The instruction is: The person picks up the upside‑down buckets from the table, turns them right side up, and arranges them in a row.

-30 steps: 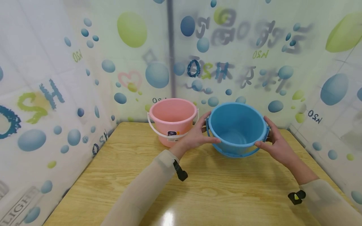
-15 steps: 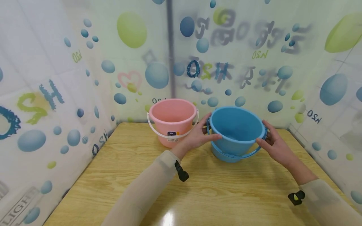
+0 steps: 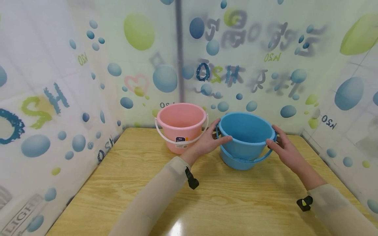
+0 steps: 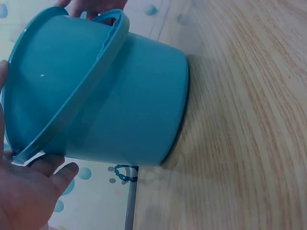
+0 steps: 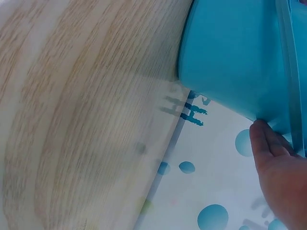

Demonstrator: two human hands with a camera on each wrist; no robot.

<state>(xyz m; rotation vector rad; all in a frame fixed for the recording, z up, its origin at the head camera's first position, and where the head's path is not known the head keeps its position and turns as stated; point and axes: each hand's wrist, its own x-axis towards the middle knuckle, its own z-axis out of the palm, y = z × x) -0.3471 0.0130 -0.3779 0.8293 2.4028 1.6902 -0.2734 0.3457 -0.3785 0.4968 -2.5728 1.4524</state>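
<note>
A blue bucket (image 3: 243, 150) stands upright at the back right of the table, its base meeting the wood in the left wrist view. Its blue handle (image 4: 79, 98) hangs down across the front. My left hand (image 3: 208, 139) holds the bucket's left side, thumb at the rim and fingers spread along the outer wall. On the opposite side, my right hand (image 3: 284, 149) grips near the handle joint, its thumb also by the rim. In the right wrist view, the right fingertips (image 5: 261, 132) press on the blue wall.
A pink bucket (image 3: 177, 134) with a white handle and a dark label stands just left of the blue one, close behind my left hand. The wooden table (image 3: 133, 170) runs up to a patterned curtain (image 3: 138, 62) at the back and both sides.
The blue bucket, earlier tilted with its opening more toward me, has come down and straightened, so more of its lower wall shows. Both hands stay on it; the right shifts slightly left.
</note>
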